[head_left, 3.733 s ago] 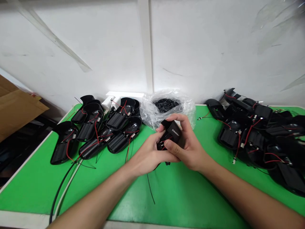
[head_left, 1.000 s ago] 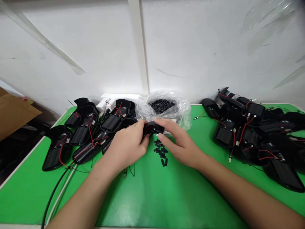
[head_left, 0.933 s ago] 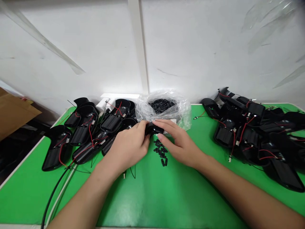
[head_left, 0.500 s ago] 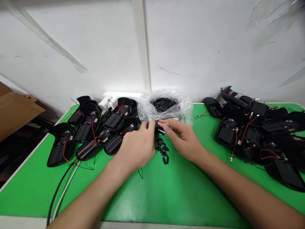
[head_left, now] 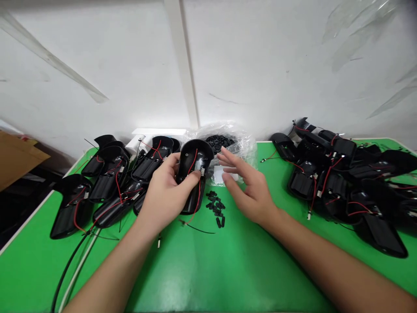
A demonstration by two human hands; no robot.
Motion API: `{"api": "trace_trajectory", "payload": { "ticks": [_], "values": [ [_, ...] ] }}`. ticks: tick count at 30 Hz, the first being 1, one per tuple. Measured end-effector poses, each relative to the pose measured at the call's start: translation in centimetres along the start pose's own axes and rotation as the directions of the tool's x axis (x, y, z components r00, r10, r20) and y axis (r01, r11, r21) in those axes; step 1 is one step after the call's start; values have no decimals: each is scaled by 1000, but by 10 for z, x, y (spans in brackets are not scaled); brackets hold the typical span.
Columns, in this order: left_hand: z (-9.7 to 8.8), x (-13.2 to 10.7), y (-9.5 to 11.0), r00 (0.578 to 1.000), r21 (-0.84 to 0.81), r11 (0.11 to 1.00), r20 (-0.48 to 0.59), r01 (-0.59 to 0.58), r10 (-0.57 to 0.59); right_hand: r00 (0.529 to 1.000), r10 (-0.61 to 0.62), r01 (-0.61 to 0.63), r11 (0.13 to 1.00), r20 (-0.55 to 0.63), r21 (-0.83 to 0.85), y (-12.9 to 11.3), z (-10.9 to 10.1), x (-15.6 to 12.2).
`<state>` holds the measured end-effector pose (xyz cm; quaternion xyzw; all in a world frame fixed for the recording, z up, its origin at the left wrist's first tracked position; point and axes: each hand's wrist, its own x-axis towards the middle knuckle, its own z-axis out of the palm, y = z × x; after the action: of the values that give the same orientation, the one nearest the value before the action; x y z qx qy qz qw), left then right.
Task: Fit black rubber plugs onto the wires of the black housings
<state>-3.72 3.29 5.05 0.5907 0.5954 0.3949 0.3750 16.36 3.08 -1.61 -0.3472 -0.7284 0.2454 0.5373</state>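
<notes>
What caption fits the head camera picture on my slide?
Left hand grips a curved black plastic housing with red wires; the open right hand hovers over a green table.

Bright, even light falls from above, and glare is thrown onto the white wall [head_left: 97, 65] just over the white fitting [head_left: 156, 131], while a pale sheen is laid across the green table top [head_left: 182, 282]. Only soft shadows are cast beneath the left hand [head_left: 164, 191] and the black housing [head_left: 192, 161]. Sharp focus is held, though the table's edges are bowed by wide-angle distortion.
</notes>
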Motion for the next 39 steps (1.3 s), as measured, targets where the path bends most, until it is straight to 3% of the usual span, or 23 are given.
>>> {"api": "trace_trajectory", "payload": {
  "ticks": [2, 4, 12, 23, 29, 31, 33, 34, 35, 36, 37, 39],
  "values": [
    [1, 0, 1, 999, -172, 984, 34, 40, -34, 997, -41, 40, 999, 64, 8, 0, 1, -2],
    [3, -1, 2, 998, -218, 975, 62, 43, -31, 987, -106, 106, 994, 118, 3, -1, 3, -4],
    [7, -6, 5, 999, -153, 988, 39, -9, 15, 972, -158, 152, 987, 176, 43, -8, 5, -6],
    [6, -3, -6, 999, -157, 986, 5, -49, 50, 962, -235, 230, 972, 141, 53, -10, 11, -9],
    [4, 1, -1, 992, -422, 907, -110, 11, -64, 937, -245, 264, 963, 247, -46, -10, 7, -7],
    [-10, 5, 2, 969, -403, 915, -238, -38, -64, 946, -218, 244, 966, 240, -84, -10, 6, -6],
    [-34, 11, 3, 907, -226, 968, -420, -108, 3, 954, -196, 224, 969, 226, -106, -9, 6, -7],
    [-49, 14, 3, 847, -85, 990, -529, -115, 53, 957, -187, 216, 970, 222, -112, -9, 6, -7],
    [-64, 17, 1, 739, 89, 992, -662, -86, 123, 958, -180, 210, 971, 223, -117, -9, 6, -8],
    [-78, 19, 0, 686, 220, 976, -711, 4, 157, 958, -174, 205, 971, 227, -120, -9, 7, -8],
    [-91, 21, -3, 669, 294, 948, -730, 122, 141, 958, -168, 201, 972, 234, -122, -9, 7, -8],
    [-110, 24, -7, 675, 384, 851, -737, 358, 49, 957, -157, 193, 973, 244, -128, -9, 8, -9]
  ]
}}
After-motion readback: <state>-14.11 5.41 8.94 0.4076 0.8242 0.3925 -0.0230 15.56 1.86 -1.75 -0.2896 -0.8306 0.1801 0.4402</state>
